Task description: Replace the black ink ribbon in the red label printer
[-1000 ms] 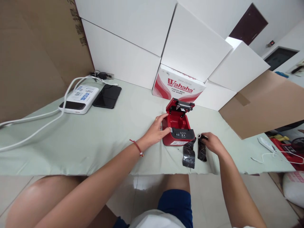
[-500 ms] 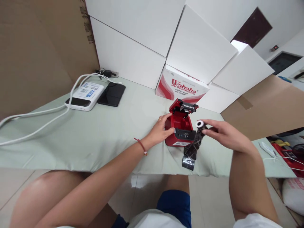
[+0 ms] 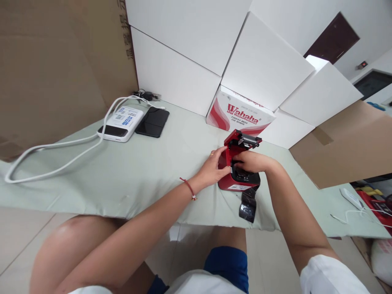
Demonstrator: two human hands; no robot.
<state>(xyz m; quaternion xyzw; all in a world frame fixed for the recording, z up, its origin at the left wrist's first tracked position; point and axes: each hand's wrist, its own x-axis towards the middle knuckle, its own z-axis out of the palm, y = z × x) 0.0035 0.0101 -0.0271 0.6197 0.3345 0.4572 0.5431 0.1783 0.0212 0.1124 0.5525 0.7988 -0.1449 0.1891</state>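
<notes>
A small red label printer (image 3: 226,181) stands near the table's front edge with its lid (image 3: 234,136) raised. My left hand (image 3: 212,169) grips its left side, thumb at the front corner and fingers on the side wall. Inside the open compartment, the fingers of my right hand (image 3: 251,161) are closed around a roll of dark labels, mostly hidden by the hand and the housing. A glossy black strip (image 3: 247,207) from it hangs over the printer's front right and lies on the cloth.
A white power bank (image 3: 119,124) with a white cable (image 3: 61,141) and a black phone (image 3: 153,121) lie on the left of the green-covered table (image 3: 171,151). Behind the printer stands a Wahaha carton (image 3: 240,112) against white boxes (image 3: 263,61). Cardboard panels (image 3: 339,139) flank both sides.
My right hand has moved left with the label roll, from beside the printer down into its open compartment. My left hand keeps its hold on the printer. The view has shifted slightly.
</notes>
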